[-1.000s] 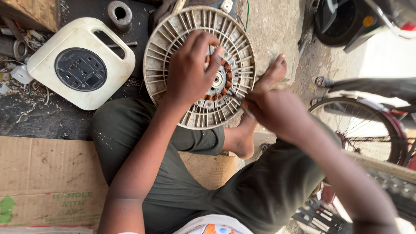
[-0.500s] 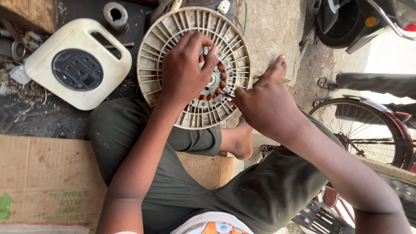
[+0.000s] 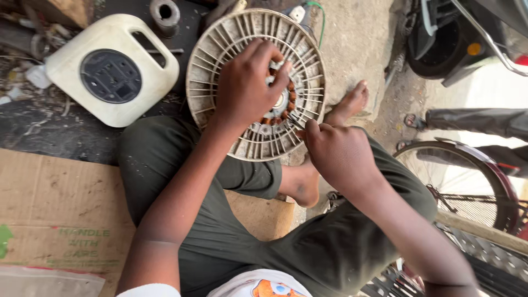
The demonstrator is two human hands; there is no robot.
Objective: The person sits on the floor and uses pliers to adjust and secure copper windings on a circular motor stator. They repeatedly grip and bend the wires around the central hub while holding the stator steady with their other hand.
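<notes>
The person sat cross-legged on the ground with a round, ribbed, off-white plastic motor housing (image 3: 256, 82) propped on edge against the knees, its open face turned upward. The left hand (image 3: 247, 82) lay spread over its middle, fingers curled down onto the ring of copper-wound coils (image 3: 280, 113) near the hub, pressing rather than gripping. The right hand (image 3: 338, 154) sat at the disc's lower right rim, closed around something thin held to the coils; what it pinched could not be made out.

The housing looked rigid but light for its width, and its slim radial ribs would probably crack if levered. The rim or the solid hub seemed the safer holds; the copper windings looked easy to nick.

Beside it to the left lay a cream cable reel case (image 3: 113, 69) with a dark round socket panel. Flattened cardboard (image 3: 60, 214) covered the ground lower left, and a bicycle wheel (image 3: 462, 187) stood at the right.
</notes>
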